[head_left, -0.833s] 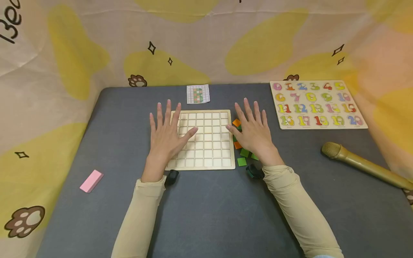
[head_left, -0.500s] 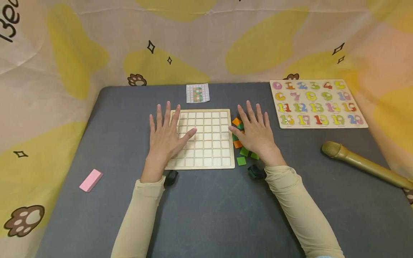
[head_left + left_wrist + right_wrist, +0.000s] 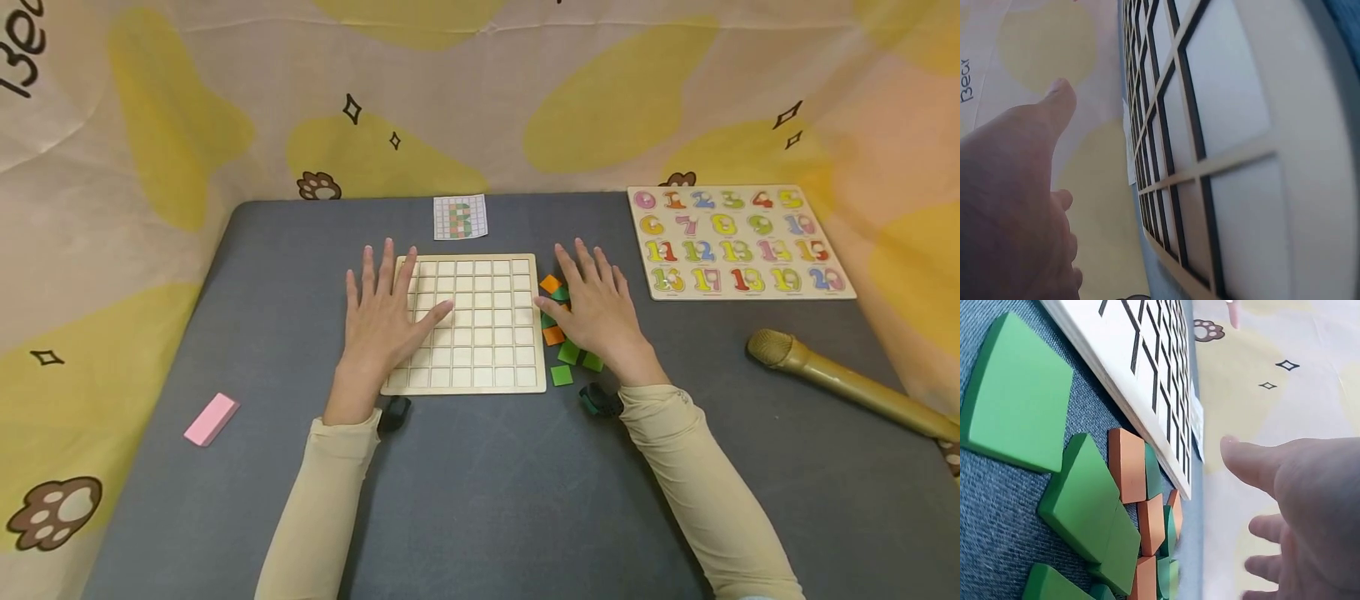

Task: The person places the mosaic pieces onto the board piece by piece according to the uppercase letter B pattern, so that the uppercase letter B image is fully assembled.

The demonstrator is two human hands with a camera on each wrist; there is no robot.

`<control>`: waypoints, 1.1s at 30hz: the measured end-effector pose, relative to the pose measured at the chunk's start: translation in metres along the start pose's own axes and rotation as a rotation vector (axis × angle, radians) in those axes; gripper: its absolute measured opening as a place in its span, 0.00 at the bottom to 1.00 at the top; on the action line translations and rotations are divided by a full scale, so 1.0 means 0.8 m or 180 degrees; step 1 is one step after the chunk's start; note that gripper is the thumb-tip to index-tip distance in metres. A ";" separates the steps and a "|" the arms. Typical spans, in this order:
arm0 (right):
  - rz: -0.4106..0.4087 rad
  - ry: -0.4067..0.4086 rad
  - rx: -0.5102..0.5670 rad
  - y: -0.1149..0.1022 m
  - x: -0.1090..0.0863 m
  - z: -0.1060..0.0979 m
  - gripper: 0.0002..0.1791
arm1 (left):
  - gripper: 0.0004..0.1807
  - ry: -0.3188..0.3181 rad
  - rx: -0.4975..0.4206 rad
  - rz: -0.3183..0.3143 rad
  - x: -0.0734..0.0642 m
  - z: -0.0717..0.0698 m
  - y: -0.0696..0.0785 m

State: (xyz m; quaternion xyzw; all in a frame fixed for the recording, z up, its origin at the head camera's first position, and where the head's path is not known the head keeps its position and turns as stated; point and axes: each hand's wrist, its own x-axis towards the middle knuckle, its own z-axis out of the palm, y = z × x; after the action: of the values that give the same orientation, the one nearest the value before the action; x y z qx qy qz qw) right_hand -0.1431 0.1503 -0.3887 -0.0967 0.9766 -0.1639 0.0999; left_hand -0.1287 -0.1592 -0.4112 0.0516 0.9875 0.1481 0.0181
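Observation:
My left hand [image 3: 378,329] hovers palm down over the left side of a wooden grid board [image 3: 483,382], fingers spread and holding nothing. In the left wrist view a gap shows between that hand and the board [image 3: 1316,150]. My right hand [image 3: 600,321], also spread and holding nothing, is above a loose pile of small tiles beside the board's right edge. Among them are a light green tile [image 3: 562,376], an orange tile [image 3: 553,336] and dark green pieces, partly hidden under the hand. The right wrist view shows a green tile [image 3: 1019,394] and orange tile [image 3: 1127,465] close up.
A small card with a coloured grid pattern [image 3: 461,218] lies behind the board. At the back right is a number puzzle board [image 3: 738,242], with a gold microphone [image 3: 847,379] in front of it. A pink block [image 3: 212,420] lies at the left.
My right hand has shifted slightly right and toward me, away from the board. The left hand has drifted a little to the left. The tiles and board look unmoved.

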 end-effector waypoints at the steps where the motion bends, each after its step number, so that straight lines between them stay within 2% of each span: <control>1: -0.0032 0.0013 0.0053 0.001 0.002 0.001 0.47 | 0.55 -0.0008 -0.0017 -0.0016 0.000 0.000 -0.001; 5: -0.0171 0.0020 0.0235 0.007 0.011 0.004 0.43 | 0.55 -0.0044 -0.0050 -0.0107 0.000 0.000 -0.007; 9: -0.0238 0.0043 0.0272 0.014 0.020 0.008 0.35 | 0.54 -0.0100 -0.0095 -0.0181 0.000 0.001 -0.017; 14: -0.0208 0.0101 0.0386 0.019 0.031 0.011 0.25 | 0.47 -0.0184 -0.0562 -0.0228 0.000 0.001 -0.035; 19: -0.0144 0.0084 0.0445 0.017 0.042 0.012 0.20 | 0.37 -0.0313 -0.1033 -0.0125 0.002 -0.003 -0.052; 25: -0.0034 0.0074 0.0762 0.014 0.052 0.012 0.16 | 0.32 -0.0521 -0.1204 0.0087 0.003 -0.010 -0.064; 28: -0.0024 0.0179 0.1049 0.013 0.056 0.010 0.13 | 0.29 -0.0563 -0.1213 0.0125 0.003 -0.010 -0.067; 33: -0.0084 0.0555 0.1456 0.004 0.059 0.012 0.06 | 0.28 -0.0574 -0.1221 0.0098 0.002 -0.008 -0.067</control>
State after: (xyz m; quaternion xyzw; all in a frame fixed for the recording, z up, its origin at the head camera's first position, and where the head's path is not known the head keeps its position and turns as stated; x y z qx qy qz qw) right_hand -0.1866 0.1400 -0.4062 -0.0697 0.9177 -0.3898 0.0324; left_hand -0.1361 -0.2116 -0.4210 0.0754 0.9346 0.3285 0.1136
